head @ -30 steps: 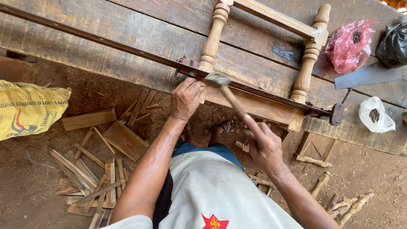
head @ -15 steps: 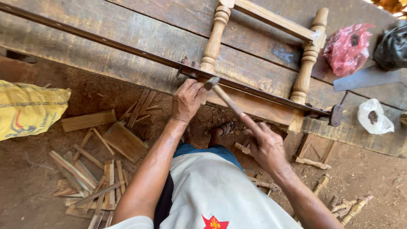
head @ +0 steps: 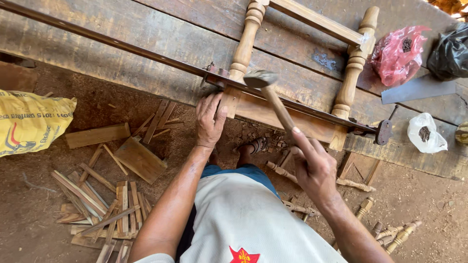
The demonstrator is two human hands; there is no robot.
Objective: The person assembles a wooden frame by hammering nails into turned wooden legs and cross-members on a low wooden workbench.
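Note:
My right hand (head: 314, 165) grips the wooden handle of a hammer (head: 269, 95), whose metal head hangs just above the bench edge beside a turned wooden leg (head: 245, 44). My left hand (head: 209, 119) presses flat against the lower wooden rail (head: 273, 113) at the corner under that leg. A second turned leg (head: 355, 65) and a top rail (head: 317, 20) complete the wooden frame, squeezed by a long metal bar clamp (head: 146, 52) lying along the workbench (head: 122, 29).
Wood offcuts (head: 105, 195) litter the dirt floor at left, near a yellow sack (head: 29, 122). Loose turned spindles (head: 397, 234) lie at lower right. On the bench sit a red bag (head: 397, 53), a black bag (head: 451, 51), a white bag (head: 425, 134) and a metal blade (head: 417, 88).
The hammer head has come up and swung slightly right, away from the clamp jaw. My left hand has slid down from the clamp jaw onto the rail.

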